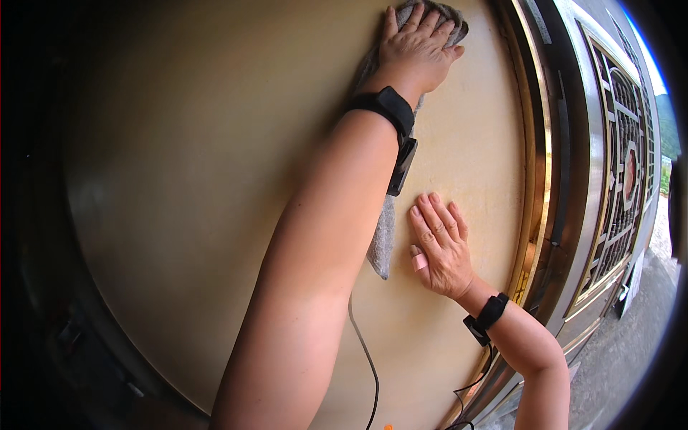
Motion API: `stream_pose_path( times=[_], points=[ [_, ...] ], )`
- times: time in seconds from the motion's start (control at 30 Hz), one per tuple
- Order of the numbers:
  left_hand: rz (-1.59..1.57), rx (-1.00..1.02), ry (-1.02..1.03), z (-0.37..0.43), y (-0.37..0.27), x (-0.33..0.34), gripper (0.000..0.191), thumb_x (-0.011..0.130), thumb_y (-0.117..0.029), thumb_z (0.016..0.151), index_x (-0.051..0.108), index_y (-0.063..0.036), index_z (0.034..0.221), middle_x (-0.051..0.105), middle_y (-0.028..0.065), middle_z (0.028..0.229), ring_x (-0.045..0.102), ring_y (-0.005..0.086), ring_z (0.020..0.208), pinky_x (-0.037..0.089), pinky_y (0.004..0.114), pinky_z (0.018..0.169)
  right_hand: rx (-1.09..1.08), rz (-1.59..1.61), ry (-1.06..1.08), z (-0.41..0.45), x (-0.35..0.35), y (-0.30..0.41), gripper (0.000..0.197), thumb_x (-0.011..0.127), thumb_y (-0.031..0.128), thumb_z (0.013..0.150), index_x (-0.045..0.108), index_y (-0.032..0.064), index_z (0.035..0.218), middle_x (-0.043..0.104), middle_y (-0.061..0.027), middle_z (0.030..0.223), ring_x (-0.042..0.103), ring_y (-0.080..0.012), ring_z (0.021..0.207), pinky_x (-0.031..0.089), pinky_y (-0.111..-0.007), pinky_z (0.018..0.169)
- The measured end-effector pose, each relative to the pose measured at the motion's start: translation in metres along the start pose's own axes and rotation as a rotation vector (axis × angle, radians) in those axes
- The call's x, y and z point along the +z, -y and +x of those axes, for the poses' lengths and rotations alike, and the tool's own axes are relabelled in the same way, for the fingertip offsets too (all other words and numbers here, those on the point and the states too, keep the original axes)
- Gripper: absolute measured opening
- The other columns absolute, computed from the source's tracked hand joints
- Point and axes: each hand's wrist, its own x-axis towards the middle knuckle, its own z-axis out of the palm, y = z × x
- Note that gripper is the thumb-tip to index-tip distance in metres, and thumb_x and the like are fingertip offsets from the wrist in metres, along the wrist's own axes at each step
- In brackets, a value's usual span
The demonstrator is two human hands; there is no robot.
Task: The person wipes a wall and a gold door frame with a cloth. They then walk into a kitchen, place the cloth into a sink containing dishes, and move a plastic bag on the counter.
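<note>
My left hand [416, 54] is spread over a grey cloth [382, 242], pressing it against a smooth beige panel [188, 177] near the top of the view. The cloth hangs down behind the forearm, and its lower tip shows beside the arm. Below and to the right, my right hand [443, 247] lies flat on the same panel, holding nothing. A pink bandage [420, 262] wraps its thumb. Both wrists wear black straps with small devices.
A gold-coloured metal frame [537, 215] edges the panel on the right. Past it stand a metal door with an ornamental grille [623, 150] and grey paved ground [629, 355]. Thin dark cables [372, 365] hang near both arms. The far left is dark.
</note>
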Motion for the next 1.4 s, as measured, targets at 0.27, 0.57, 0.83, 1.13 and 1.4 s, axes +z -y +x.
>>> stream_pose_path(
  times=[0.27, 0.57, 0.83, 1.13, 1.4],
  points=[
    [-0.001, -0.051, 0.048, 0.011, -0.023, 0.025, 0.061, 0.030, -0.056, 0.103, 0.035, -0.0249, 0.156, 0.030, 0.0021, 0.163, 0.019, 0.0234, 0.153, 0.005, 0.059, 0.122, -0.102, -0.017, -0.067, -0.028, 0.028, -0.022, 0.032, 0.058, 0.013, 0.079, 0.063, -0.0006, 0.108, 0.060, -0.0180, 0.128, 0.044, -0.0345, 0.140, 0.025, -0.050, 0.121],
    [0.009, 0.015, -0.010, 0.043, 0.005, 0.012, 0.058, 0.028, -0.056, 0.104, 0.033, -0.0309, 0.156, 0.028, -0.0006, 0.164, 0.018, 0.0241, 0.153, 0.005, 0.065, 0.119, -0.104, -0.008, -0.099, -0.034, 0.027, -0.034, 0.027, 0.060, 0.017, 0.086, 0.067, 0.0034, 0.108, 0.060, -0.0182, 0.132, 0.050, -0.0367, 0.133, 0.026, -0.053, 0.119],
    [0.366, 0.272, -0.093, 0.051, 0.143, -0.048, 0.055, 0.031, -0.038, 0.105, 0.038, -0.0117, 0.153, 0.029, 0.0119, 0.163, 0.019, 0.0359, 0.151, 0.012, 0.055, 0.122, -0.100, -0.023, -0.109, -0.022, 0.009, -0.014, 0.056, 0.057, 0.018, 0.084, 0.056, 0.0044, 0.138, 0.053, -0.0121, 0.145, 0.042, -0.0276, 0.143, 0.024, -0.046, 0.122],
    [0.227, -0.254, 0.034, -0.026, 0.217, -0.161, 0.061, 0.028, -0.044, 0.106, 0.029, -0.0111, 0.157, 0.023, 0.0132, 0.165, 0.014, 0.0324, 0.153, 0.010, 0.048, 0.124, -0.059, -0.034, -0.099, -0.012, -0.004, 0.006, 0.046, 0.046, 0.022, 0.097, 0.058, 0.0063, 0.139, 0.051, -0.0102, 0.149, 0.042, -0.0266, 0.143, 0.024, -0.048, 0.121],
    [0.200, -0.352, -0.013, -0.058, 0.305, -0.148, 0.067, 0.025, -0.060, 0.102, 0.026, -0.0264, 0.159, 0.018, 0.0026, 0.167, 0.009, 0.0248, 0.155, 0.000, 0.065, 0.119, 0.023, -0.065, -0.121, -0.019, 0.002, -0.021, 0.046, 0.048, 0.017, 0.095, 0.057, 0.0047, 0.139, 0.050, -0.0121, 0.150, 0.041, -0.0289, 0.144, 0.022, -0.048, 0.121]
  ],
)
